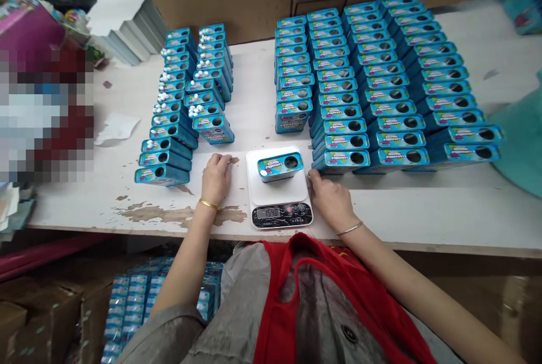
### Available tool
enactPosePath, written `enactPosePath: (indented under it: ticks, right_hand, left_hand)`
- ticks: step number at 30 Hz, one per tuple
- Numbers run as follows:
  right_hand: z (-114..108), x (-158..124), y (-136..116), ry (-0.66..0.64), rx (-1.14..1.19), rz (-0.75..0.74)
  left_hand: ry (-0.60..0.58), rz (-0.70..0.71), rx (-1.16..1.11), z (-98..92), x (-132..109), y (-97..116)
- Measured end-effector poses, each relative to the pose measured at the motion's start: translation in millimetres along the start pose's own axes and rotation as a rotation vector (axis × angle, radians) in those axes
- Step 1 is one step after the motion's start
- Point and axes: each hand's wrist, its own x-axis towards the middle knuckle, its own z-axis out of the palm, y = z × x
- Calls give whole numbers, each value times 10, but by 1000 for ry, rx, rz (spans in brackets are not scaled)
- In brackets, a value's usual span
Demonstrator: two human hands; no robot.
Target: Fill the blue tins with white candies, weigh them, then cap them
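A blue tin printed "Caramelo Macizo" stands on a white digital scale. The tin's lid has a dark round opening at its right end, and a small white piece lies at the left end. The display seems to read -154.0. Left of the scale, my left hand rests on the table with fingers curled in; no object shows in it. My right hand is closed beside the scale's right edge, close to it, with nothing visible in the fingers. Whether it touches the scale I cannot tell.
Several rows of blue tins stand to the right. Two shorter rows at left have white pieces on many lids. Cardboard backs the table. White stacked sheets stand far left, a turquoise container far right. Packed tins sit below.
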Motion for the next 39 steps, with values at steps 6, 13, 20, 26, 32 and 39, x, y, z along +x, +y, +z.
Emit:
enactPosePath:
  ticks: [6,13,20,26,32,39]
  right_hand:
    - [57,-157,77,115,185,-18]
    - [-579,-283,-31,589,672,-219]
    - [-957,-55,-62,438,622,-375]
    - [-1029,36,-88,406,456,-625]
    - [-1033,6,-257,405,311,-862]
    - [-910,-27,7,553,331,-620]
  left_hand:
    - [-3,-76,58,38,115,6]
    - [34,-105,52,60,149,-1]
    - [80,-111,35,56,102,1]
    - [93,-120,19,63,86,-19]
    - [88,-134,9,88,71,-35]
    - [89,-147,-17,105,65,-46]
